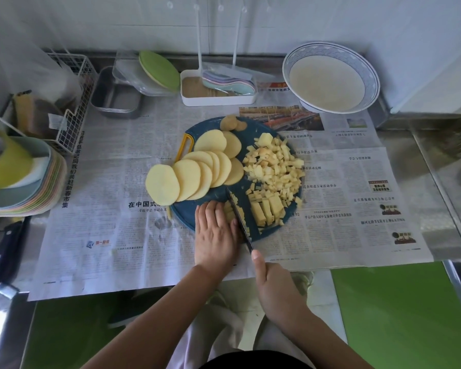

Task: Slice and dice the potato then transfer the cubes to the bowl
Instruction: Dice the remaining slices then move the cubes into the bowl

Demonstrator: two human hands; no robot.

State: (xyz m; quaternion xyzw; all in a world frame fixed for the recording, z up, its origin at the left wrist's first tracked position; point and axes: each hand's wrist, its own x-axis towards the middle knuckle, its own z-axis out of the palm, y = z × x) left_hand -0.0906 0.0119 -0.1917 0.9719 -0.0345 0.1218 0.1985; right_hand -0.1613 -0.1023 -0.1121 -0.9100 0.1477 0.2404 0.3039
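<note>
Step in hand, by my judgement: cutting a stack of slices into strips, ahead of dicing. My left hand (215,234) lies flat on the potato stack (228,212) at the near edge of the blue cutting board (186,218), fingers close together and pressing down, thumb just beside the blade. My right hand (274,287) is wrapped around the handle of the knife (239,219), forefinger laid along the top. The blade runs from the handle at near right to the tip at far left, so its long axis lies diagonally across the board and the tip points away from me. The edge is down in the stack. To do this well I should tuck the thumb and fingertips back from the blade, hold the stack from sliding, and take even parallel cuts so the cubes match. Finished strips (268,210) lie just right of the blade, lengthwise roughly away from me, nearly parallel to it. They need a quarter turn, or a crosswise cut, to become cubes. Uncut slices (197,170) fan over the left of the board, one overhanging onto the newspaper (112,187). The cubes (274,166) are heaped at the right side. The bowl (288,63) stands well apart at far right with no potato in it that I can see.
</note>
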